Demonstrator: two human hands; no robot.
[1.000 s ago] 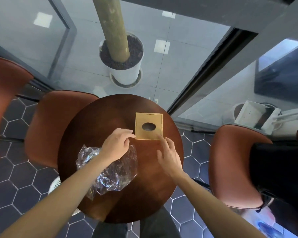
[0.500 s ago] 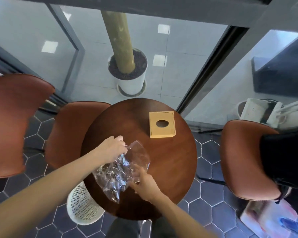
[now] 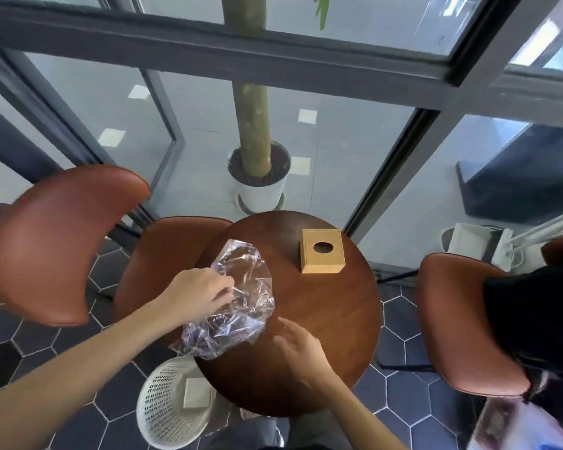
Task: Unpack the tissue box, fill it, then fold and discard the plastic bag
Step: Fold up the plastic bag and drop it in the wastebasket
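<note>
A tan square tissue box (image 3: 321, 251) with an oval hole on top stands on the far right part of the round dark wooden table (image 3: 332, 319). A crumpled clear plastic bag (image 3: 238, 300) lies on the table's left side, partly lifted. My left hand (image 3: 197, 295) pinches the bag at its left edge. My right hand (image 3: 298, 347) hovers just right of the bag's near corner, fingers apart and blurred, holding nothing.
A white perforated waste basket (image 3: 163, 407) stands on the floor under the table's near-left edge, with a pale flat item inside. Brown chairs (image 3: 62, 241) surround the table. A potted trunk (image 3: 257, 180) stands behind glass. A dark-clothed person (image 3: 533, 319) sits at right.
Both hands left the tissue box and went to the plastic bag. My left hand lifted and spread the bag; my right hand has come off it. The view tilted up.
</note>
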